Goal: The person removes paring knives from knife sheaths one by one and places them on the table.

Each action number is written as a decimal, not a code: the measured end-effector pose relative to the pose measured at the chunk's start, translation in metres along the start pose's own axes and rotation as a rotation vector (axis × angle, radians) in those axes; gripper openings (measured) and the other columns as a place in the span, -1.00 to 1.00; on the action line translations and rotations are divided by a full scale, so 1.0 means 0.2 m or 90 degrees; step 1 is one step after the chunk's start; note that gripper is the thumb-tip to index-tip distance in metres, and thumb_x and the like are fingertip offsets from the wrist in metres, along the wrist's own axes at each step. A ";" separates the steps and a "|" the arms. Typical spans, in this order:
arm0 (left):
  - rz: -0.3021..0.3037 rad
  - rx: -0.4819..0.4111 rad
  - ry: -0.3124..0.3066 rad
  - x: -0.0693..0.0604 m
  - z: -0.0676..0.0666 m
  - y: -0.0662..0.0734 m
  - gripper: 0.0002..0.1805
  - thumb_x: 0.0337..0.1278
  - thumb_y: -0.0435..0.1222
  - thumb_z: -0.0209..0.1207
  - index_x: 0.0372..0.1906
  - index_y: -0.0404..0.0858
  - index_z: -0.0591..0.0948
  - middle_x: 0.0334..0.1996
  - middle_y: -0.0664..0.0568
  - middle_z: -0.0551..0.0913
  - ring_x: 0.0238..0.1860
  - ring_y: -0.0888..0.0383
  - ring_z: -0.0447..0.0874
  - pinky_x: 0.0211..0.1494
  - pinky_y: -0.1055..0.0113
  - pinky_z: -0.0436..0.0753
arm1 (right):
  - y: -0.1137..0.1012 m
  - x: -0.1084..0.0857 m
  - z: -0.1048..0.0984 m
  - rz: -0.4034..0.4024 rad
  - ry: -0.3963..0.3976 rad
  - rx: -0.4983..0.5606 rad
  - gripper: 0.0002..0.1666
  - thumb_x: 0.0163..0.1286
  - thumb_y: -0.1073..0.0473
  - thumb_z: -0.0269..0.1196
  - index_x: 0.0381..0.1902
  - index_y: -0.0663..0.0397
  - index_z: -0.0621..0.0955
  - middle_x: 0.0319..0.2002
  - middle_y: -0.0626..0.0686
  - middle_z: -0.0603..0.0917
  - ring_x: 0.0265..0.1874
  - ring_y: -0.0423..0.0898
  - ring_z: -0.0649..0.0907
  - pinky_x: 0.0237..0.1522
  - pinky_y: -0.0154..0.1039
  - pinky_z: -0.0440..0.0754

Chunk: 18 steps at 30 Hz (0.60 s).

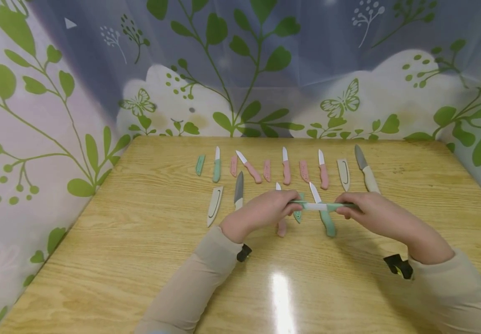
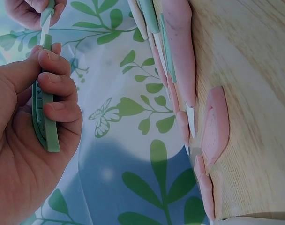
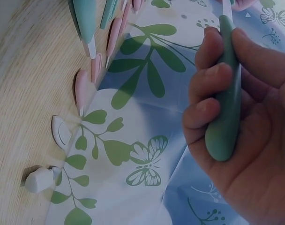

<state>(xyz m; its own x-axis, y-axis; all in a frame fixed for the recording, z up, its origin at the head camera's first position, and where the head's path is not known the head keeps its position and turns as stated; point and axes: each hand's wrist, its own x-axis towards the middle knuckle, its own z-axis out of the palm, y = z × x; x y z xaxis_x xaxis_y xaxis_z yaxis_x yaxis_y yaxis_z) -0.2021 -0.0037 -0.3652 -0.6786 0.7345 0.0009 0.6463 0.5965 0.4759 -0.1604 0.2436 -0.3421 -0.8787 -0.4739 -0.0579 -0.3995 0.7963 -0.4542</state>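
My left hand (image 1: 265, 211) grips a green blade sheath (image 2: 50, 126), its fingers curled round it. With my right hand (image 1: 378, 215) I hold a paring knife by its green handle (image 3: 225, 124). The pale blade (image 1: 316, 207) spans the gap between my hands above the table, pointing left into the sheath's mouth; how deep the tip sits is hidden. Below it lie another green-handled knife (image 1: 328, 226), a green sheath (image 1: 297, 217) and a pink-handled knife (image 1: 281, 228), each partly covered from above.
Behind my hands, a row holds pink-handled knives (image 1: 286, 171), pink sheaths (image 1: 267, 170), a green knife (image 1: 217, 171), a green sheath (image 1: 200, 165), a white sheath (image 1: 343, 174) and a white-handled knife (image 1: 370, 179). Another white sheath (image 1: 214, 207) and grey-bladed knife (image 1: 239, 185) lie left. Leaf-patterned cloth (image 1: 232, 69) hangs behind.
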 end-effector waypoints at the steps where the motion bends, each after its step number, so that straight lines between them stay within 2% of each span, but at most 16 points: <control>1: 0.001 0.000 0.001 0.00 0.00 0.00 -0.78 0.45 -0.14 -0.04 -0.18 -0.19 0.52 -0.49 0.14 0.46 -0.54 0.29 0.35 -0.37 0.51 0.38 | 0.00 0.00 0.00 0.000 0.000 0.000 -0.80 0.46 0.21 0.13 -0.08 0.20 0.61 -0.47 -0.08 0.54 -0.57 -0.22 0.36 -0.50 -0.32 0.35; 11: 0.009 -0.020 0.002 -0.01 -0.01 -0.01 -0.73 0.46 -0.15 -0.05 -0.14 -0.27 0.55 -0.45 0.03 0.52 -0.53 0.28 0.35 -0.36 0.50 0.37 | 0.01 -0.01 -0.01 0.004 0.000 -0.003 -0.80 0.47 0.19 0.12 -0.10 0.18 0.60 -0.49 -0.10 0.50 -0.60 -0.23 0.31 -0.53 -0.33 0.32; 18: 0.004 -0.029 0.001 -0.01 -0.02 -0.01 -0.70 0.47 -0.16 -0.06 -0.13 -0.31 0.54 -0.49 0.11 0.43 -0.53 0.28 0.37 -0.33 0.47 0.37 | 0.02 -0.02 -0.02 0.015 -0.004 -0.008 -0.77 0.50 0.15 0.09 -0.09 0.19 0.59 -0.46 -0.09 0.53 -0.56 -0.20 0.33 -0.50 -0.31 0.32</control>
<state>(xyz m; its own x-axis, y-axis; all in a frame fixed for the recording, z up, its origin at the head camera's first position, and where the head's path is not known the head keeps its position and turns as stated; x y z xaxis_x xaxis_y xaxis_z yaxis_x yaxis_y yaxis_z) -0.2030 -0.0077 -0.3635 -0.6748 0.7379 0.0052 0.6344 0.5765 0.5150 -0.1600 0.2501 -0.3393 -0.8865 -0.4568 -0.0738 -0.3817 0.8120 -0.4415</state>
